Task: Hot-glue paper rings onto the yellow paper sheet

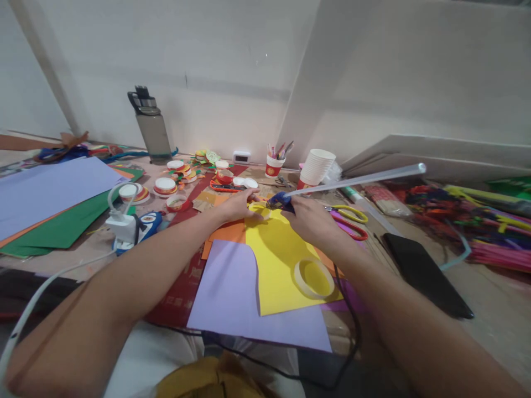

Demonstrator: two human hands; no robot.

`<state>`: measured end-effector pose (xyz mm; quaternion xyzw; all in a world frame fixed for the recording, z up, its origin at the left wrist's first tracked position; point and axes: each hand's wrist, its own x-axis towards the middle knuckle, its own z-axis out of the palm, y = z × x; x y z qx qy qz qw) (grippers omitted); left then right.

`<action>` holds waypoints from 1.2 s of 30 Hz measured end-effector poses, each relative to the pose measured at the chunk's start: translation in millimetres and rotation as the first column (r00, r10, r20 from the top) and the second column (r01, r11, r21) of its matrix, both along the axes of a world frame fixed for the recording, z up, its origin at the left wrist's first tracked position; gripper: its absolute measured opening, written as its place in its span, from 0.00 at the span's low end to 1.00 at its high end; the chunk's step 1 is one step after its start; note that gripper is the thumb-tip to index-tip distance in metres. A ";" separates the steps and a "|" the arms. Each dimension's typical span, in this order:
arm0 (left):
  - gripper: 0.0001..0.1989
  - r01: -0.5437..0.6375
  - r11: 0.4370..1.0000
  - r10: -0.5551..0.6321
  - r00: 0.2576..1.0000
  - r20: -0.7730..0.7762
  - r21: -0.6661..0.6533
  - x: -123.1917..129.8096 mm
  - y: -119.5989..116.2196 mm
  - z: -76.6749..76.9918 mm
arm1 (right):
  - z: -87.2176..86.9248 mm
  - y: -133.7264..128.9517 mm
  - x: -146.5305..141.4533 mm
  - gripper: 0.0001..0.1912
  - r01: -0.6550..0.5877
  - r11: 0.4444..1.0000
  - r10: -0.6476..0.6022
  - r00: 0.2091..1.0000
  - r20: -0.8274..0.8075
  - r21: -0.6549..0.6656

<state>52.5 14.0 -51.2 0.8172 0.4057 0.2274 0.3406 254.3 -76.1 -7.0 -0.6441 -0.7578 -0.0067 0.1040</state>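
My right hand point(309, 218) is closed around a dark blue glue gun point(281, 200). A long translucent glue stick point(360, 179) sticks out of its back, up to the right. Across from it, my left hand point(240, 205) pinches a small round yellow piece point(260, 210), with the gun's front end close to it. I cannot tell whether they touch. Below both hands lies a yellow paper sheet point(276, 265) with a curved cut edge, on top of a lilac sheet point(224, 287). A pale ring point(314, 278) rests on the yellow paper.
Scissors point(352, 214) and a black phone point(427, 273) lie to the right. Paper cups point(317, 166), a pen cup point(274, 166) and a bottle point(152, 130) stand at the back. Left are round paper crafts point(165, 186), a power strip point(143, 229) and coloured sheets point(62, 188).
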 end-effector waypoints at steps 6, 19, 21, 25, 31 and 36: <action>0.49 -0.065 0.994 0.063 0.998 0.025 0.085 0.7 0.3 -3.0 | -3.8 5.7 -6.1 0.14 -0.066 0.997 0.068 0.996 -0.055 0.032; 0.51 -0.077 0.996 0.077 0.997 -0.004 0.045 0.5 -0.9 -0.3 | -10.3 12.6 -3.3 0.13 -0.028 0.999 0.028 0.999 -0.044 0.018; 0.51 -0.070 0.996 0.071 0.997 -0.006 0.053 0.3 0.3 -1.2 | -5.3 9.2 -1.9 0.13 0.007 1.000 -0.007 1.000 -0.026 -0.006; 0.50 -0.071 0.994 0.075 0.996 -0.047 0.080 1.2 1.0 -0.9 | 2.7 -0.2 -1.7 0.13 0.033 0.999 -0.033 0.999 0.013 -0.025; 0.50 -0.068 0.995 0.074 0.994 -0.076 0.078 2.3 2.1 0.9 | 7.0 -10.9 -4.3 0.12 0.030 1.000 -0.030 0.999 0.027 0.001; 0.50 0.060 0.991 -0.039 0.985 -0.170 0.123 -9.2 7.6 7.8 | 12.4 -12.8 0.5 0.15 0.033 0.999 -0.034 0.998 -0.049 -0.003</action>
